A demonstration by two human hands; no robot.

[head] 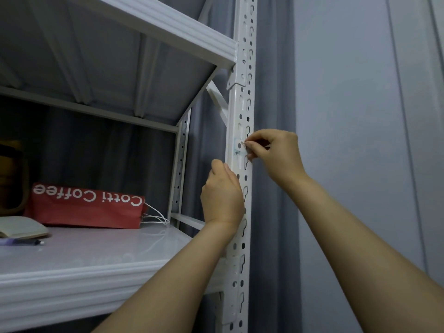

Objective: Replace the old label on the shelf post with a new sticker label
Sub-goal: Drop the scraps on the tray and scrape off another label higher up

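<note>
- Dark brown object [10, 176], far left on the shelf: cut off by the frame edge and in shadow, cannot be identified.
- Open notebook [20, 227] and a pen [21, 242] in front of it: both partly cut off at the left edge.
- Red paper bag [86, 207], lying on its side on the shelf [96, 260]; white print reads "Cotti Coffee", seen upside down. White cord handles trail from its right end.
- Left hand [222, 195]: curled loosely against the left edge of the shelf post [240, 111], thumb up on the post; fingers hidden behind it, nothing seen in its hold.
- Old label [239, 147]: small pale patch with faint blue marks on the post face, above the left hand; writing unreadable.
- Right hand [276, 152]: fingertips pinched together at the label's right edge; whether they hold a peeled corner cannot be made out.
</note>
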